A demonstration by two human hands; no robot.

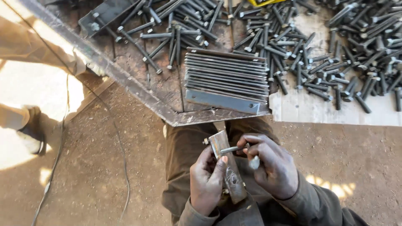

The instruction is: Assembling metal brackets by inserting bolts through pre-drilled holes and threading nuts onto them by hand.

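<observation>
So, nearest the camera, the left hand (207,182) is clamped around a flat steel plate (229,169) over the lap, long axis running near-to-far, tilted slightly left. The right hand (268,165) pinches a bolt (233,149) lying crosswise through the plate's far end, head to the left. Looks like the fitting stage; seating it needs steady alignment. Farther off, stacked plates (226,79) and loose bolts (293,46) cover the bench (138,90).

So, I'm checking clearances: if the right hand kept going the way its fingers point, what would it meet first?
The right hand points left, toward the bolt it pinches and the flat metal plate in the left hand. It would likely meet the plate first, though depth is hard to judge.
</observation>
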